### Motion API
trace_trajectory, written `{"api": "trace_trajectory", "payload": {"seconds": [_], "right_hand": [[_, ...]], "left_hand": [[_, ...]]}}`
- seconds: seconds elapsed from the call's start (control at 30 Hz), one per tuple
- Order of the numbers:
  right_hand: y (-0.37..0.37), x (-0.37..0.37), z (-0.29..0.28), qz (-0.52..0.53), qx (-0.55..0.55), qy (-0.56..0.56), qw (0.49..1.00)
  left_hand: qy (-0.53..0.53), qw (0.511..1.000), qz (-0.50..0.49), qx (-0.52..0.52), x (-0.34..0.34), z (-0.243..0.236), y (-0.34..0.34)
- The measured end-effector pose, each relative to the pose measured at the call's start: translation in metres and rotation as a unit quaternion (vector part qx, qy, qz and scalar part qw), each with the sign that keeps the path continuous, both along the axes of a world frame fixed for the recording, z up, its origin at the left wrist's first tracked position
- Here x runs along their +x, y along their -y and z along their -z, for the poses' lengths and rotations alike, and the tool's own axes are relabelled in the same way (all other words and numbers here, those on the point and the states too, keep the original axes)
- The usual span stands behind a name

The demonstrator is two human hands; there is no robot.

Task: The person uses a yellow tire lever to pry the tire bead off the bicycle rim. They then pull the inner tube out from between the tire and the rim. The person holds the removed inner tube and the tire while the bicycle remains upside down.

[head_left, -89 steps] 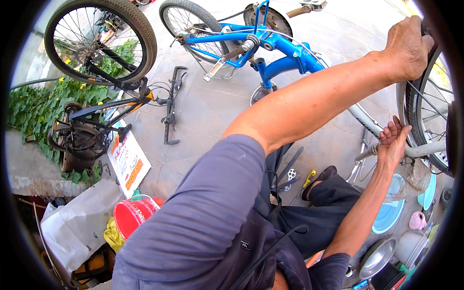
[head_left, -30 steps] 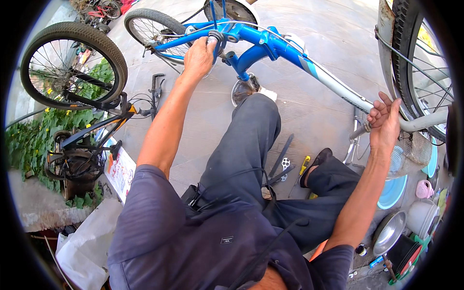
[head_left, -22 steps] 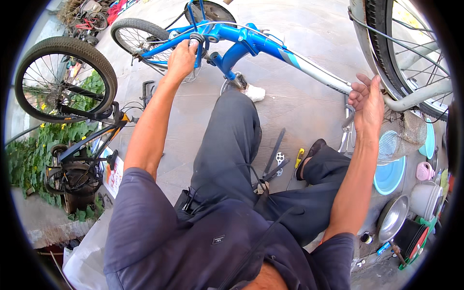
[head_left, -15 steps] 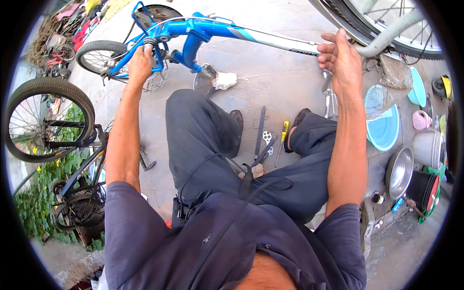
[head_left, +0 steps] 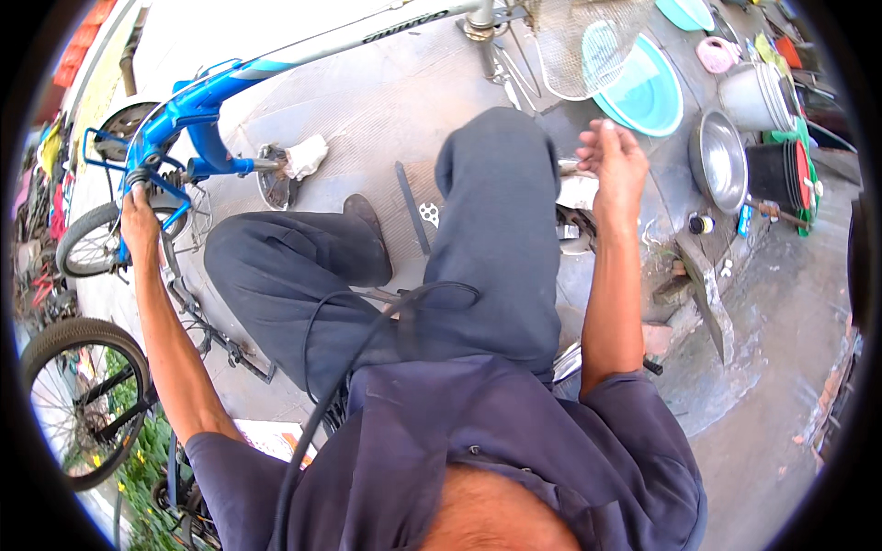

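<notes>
A blue and white bicycle frame (head_left: 213, 92) lies at the upper left, its white tube running up to the right. My left hand (head_left: 140, 220) is closed around the round bottom bracket (head_left: 138, 176) of this frame. Out to the right, my right hand (head_left: 614, 174) hangs in the air with loosely bent fingers apart and nothing in them. It is nearest to a light-blue basin (head_left: 650, 92). Between my legs on the ground lie a flat dark bar (head_left: 411, 207) and a silver multi-hole wrench (head_left: 428, 214). A white cloth (head_left: 307, 156) covers the end of the seat tube.
A wire basket (head_left: 570, 46) is at the top right. Further right stand a steel bowl (head_left: 719, 161), a white bucket (head_left: 755, 96), dark stacked buckets (head_left: 776, 174) and a pink watering can (head_left: 717, 55). A bicycle wheel (head_left: 84, 335) stands at the left beside plants. A black cable (head_left: 317, 413) hangs over me.
My view and body have turned to the right. My right hand has moved away from beside the white tube and front wheel toward the basin. My left hand stays at the bottom bracket.
</notes>
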State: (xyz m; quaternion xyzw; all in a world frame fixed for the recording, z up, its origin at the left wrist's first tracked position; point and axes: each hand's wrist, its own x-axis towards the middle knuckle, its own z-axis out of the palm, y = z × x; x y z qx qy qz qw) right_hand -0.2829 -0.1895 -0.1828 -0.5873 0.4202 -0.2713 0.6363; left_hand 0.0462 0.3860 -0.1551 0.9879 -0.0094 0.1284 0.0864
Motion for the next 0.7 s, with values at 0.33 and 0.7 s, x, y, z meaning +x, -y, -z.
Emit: {"api": "trace_trajectory", "payload": {"seconds": [0.33, 0.7], "right_hand": [[-0.066, -0.06, 0.077, -0.129, -0.016, -0.169, 0.977], [-0.08, -0.039, 0.098, -0.218, 0.108, -0.228, 0.943]], "left_hand": [[0.011, 1.0, -0.014, -0.002, 0.005, -0.002, 0.014], [0.026, 0.997, 0.031, 0.066, 0.008, 0.008, -0.015]]}}
